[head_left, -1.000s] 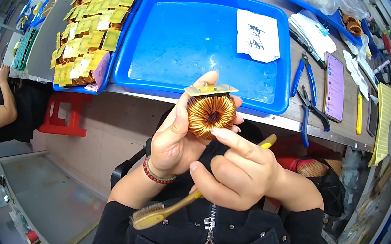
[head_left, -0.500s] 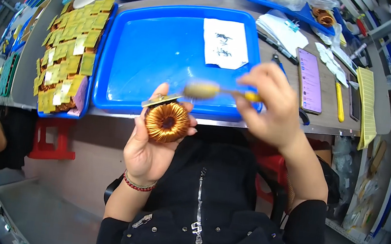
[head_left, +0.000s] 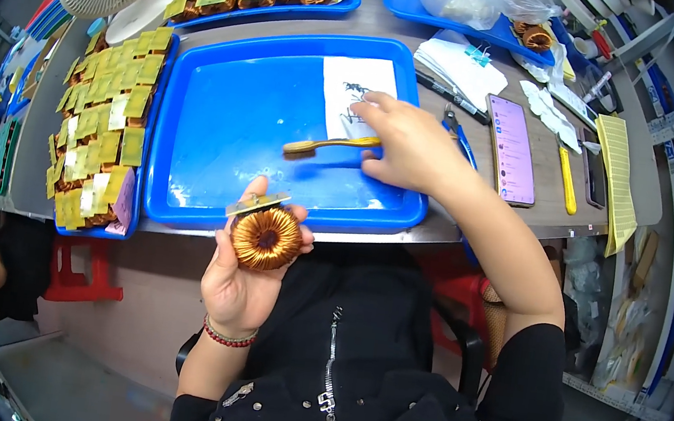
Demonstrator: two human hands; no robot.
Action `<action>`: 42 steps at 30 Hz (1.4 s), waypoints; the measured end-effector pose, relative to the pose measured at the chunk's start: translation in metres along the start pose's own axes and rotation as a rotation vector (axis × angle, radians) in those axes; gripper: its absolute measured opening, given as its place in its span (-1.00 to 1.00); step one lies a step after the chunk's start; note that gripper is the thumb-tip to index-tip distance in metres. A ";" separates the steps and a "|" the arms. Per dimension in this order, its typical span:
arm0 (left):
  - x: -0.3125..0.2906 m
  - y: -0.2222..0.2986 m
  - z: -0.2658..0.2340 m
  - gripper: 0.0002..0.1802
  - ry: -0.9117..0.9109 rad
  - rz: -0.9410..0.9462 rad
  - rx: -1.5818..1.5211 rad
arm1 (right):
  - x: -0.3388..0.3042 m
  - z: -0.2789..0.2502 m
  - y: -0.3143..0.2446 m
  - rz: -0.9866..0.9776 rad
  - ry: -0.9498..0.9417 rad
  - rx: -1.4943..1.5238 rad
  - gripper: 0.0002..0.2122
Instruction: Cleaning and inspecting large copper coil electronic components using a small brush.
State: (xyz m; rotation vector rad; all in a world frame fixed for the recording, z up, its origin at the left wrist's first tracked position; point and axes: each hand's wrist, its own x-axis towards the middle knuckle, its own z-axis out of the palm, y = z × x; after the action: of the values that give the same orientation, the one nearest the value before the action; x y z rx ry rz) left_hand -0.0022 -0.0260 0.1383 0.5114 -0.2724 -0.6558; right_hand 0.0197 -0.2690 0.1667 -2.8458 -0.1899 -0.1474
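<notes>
Before the blue tray [head_left: 228, 138], a coil [head_left: 266, 240] was gripped by the left hand [head_left: 241, 290]; the right hand's [head_left: 412, 144] grip on the brush [head_left: 301, 149] couldn't be told.

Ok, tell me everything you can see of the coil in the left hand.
The coil is a thick ring of shiny, copper-coloured wire, closely wound, its dark central hole facing the camera. A thin yellowish board sits along its upper side, tilted, left end lower. The left hand cradles it from behind, thumb at its left, fingertips showing at its right. It is held near the front edge of the large blue tray.
</notes>
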 end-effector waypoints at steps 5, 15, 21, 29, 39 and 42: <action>0.001 0.002 -0.003 -0.32 0.016 0.008 0.008 | 0.024 0.020 0.010 -0.013 -0.030 -0.145 -0.66; 0.006 0.006 -0.007 -0.33 0.046 -0.009 -0.022 | 0.056 0.000 0.046 0.118 0.351 0.256 -0.70; 0.009 0.008 -0.009 -0.33 0.030 -0.034 -0.013 | 0.089 -0.007 0.055 0.111 -0.102 -0.078 -0.57; 0.010 0.011 -0.017 -0.35 0.019 -0.013 -0.034 | 0.097 -0.016 0.044 0.375 -0.277 0.071 -0.61; 0.013 0.014 -0.019 -0.35 0.022 -0.033 -0.034 | 0.123 -0.048 0.109 0.346 0.663 0.183 -0.73; 0.015 0.016 -0.020 -0.33 0.034 -0.048 -0.014 | 0.141 -0.054 0.118 0.317 0.895 0.010 -0.74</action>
State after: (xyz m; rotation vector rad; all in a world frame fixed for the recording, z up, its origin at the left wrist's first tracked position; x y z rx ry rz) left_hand 0.0253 -0.0168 0.1313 0.5161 -0.2239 -0.6951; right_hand 0.1715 -0.3807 0.2024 -2.4599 0.4358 -1.2749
